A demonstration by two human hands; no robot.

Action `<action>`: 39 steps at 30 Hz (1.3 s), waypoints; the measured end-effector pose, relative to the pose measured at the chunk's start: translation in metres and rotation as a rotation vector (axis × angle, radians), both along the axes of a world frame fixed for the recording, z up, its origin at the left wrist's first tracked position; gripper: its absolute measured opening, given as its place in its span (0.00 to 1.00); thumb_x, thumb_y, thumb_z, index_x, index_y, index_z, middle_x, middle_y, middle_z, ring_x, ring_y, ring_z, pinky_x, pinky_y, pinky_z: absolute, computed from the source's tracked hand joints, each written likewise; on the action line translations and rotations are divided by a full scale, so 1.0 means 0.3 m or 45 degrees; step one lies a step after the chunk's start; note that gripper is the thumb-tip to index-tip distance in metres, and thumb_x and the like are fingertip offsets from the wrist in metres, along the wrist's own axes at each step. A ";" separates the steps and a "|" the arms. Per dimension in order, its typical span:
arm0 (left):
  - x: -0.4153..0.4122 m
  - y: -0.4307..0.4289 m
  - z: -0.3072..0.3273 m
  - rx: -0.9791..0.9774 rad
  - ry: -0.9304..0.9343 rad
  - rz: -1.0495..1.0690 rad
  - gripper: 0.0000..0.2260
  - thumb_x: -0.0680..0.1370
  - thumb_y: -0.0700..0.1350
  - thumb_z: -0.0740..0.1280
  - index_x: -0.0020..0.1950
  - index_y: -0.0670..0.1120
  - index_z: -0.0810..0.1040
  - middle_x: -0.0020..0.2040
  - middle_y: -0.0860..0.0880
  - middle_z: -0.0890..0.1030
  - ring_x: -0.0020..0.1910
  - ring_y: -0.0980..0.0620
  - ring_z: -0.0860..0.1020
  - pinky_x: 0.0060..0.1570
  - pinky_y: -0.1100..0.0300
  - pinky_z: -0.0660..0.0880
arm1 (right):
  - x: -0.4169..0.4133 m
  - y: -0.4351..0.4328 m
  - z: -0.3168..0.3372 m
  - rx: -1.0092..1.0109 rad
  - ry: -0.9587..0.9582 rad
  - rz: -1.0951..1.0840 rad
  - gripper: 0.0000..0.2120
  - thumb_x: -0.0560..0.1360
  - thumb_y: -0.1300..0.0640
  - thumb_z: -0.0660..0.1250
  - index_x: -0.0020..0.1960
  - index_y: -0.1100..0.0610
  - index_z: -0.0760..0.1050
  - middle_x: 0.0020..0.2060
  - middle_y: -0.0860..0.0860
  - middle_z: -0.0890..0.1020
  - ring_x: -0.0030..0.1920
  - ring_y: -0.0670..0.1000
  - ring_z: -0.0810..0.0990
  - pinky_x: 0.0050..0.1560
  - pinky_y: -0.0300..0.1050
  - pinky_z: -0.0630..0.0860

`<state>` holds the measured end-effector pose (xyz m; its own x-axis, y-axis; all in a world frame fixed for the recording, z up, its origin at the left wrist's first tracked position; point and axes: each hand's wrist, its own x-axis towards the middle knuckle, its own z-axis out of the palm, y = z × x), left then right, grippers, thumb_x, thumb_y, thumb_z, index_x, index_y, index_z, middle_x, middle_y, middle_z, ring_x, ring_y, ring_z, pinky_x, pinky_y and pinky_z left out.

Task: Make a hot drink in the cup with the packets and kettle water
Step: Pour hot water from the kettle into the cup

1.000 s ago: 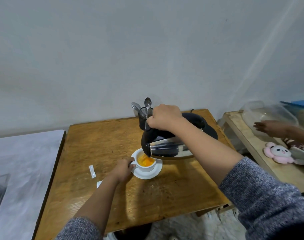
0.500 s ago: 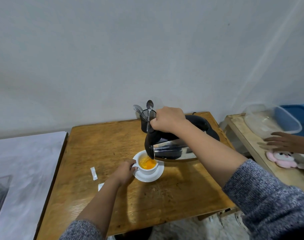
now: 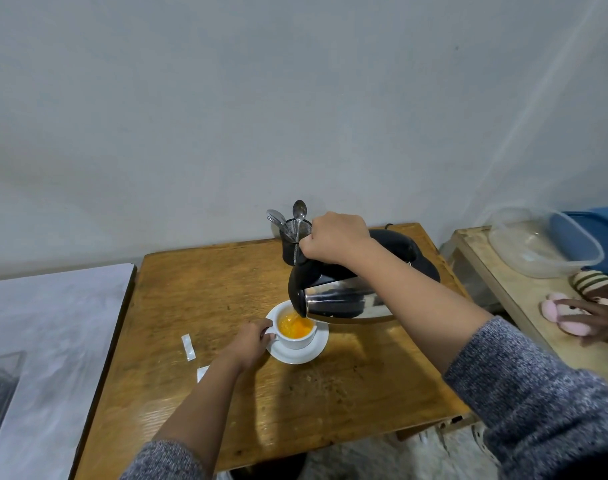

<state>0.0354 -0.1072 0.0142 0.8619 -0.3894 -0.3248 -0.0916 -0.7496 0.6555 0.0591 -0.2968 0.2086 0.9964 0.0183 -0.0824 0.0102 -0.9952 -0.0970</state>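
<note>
A white cup [image 3: 297,338] with orange liquid stands on a white saucer [image 3: 307,353] in the middle of the wooden table [image 3: 330,403]. My left hand [image 3: 249,342] grips the cup's handle. My right hand [image 3: 335,239] is closed on the black handle of the steel kettle [image 3: 344,301], which is tipped left with its spout over the cup and water running in. Two torn white packets [image 3: 188,346] lie on the table left of the cup; the nearer packet [image 3: 202,372] is partly hidden by my left forearm.
A black mesh holder [image 3: 293,244] with spoons stands at the table's back edge, beside the black kettle base [image 3: 424,268]. A grey-white surface [image 3: 43,341] adjoins on the left. On a low bench [image 3: 524,306] at the right are a clear plastic container [image 3: 538,247], plush toys [image 3: 565,317] and another person's hand [image 3: 600,315].
The orange liquid in the cup has risen as the kettle keeps pouring. The other person's hand at the right has moved down from the container onto the plush toy.
</note>
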 end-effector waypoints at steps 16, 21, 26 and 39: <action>0.003 -0.008 0.007 0.018 0.007 0.007 0.14 0.79 0.43 0.61 0.64 0.44 0.73 0.62 0.42 0.77 0.59 0.45 0.74 0.58 0.55 0.69 | -0.008 -0.007 -0.007 0.001 0.020 -0.023 0.10 0.72 0.51 0.58 0.41 0.57 0.72 0.31 0.50 0.71 0.38 0.54 0.74 0.35 0.43 0.64; 0.002 -0.009 0.007 0.005 0.009 0.012 0.14 0.78 0.43 0.61 0.63 0.45 0.73 0.62 0.43 0.77 0.58 0.46 0.74 0.57 0.55 0.70 | -0.013 -0.004 -0.001 -0.008 0.012 -0.019 0.10 0.72 0.51 0.58 0.41 0.57 0.71 0.37 0.52 0.75 0.39 0.55 0.73 0.38 0.43 0.65; 0.000 -0.007 0.013 0.013 0.025 0.006 0.14 0.79 0.43 0.61 0.64 0.45 0.73 0.63 0.43 0.77 0.60 0.46 0.74 0.60 0.53 0.70 | -0.017 0.000 0.010 -0.030 0.017 -0.012 0.10 0.73 0.51 0.57 0.41 0.57 0.71 0.38 0.52 0.75 0.39 0.54 0.73 0.38 0.43 0.66; -0.001 -0.008 0.019 0.000 -0.004 -0.010 0.12 0.78 0.41 0.60 0.60 0.45 0.75 0.60 0.43 0.78 0.53 0.49 0.74 0.55 0.56 0.70 | -0.017 0.015 0.025 -0.092 0.004 0.007 0.10 0.73 0.52 0.56 0.41 0.57 0.71 0.38 0.52 0.75 0.39 0.55 0.74 0.38 0.44 0.67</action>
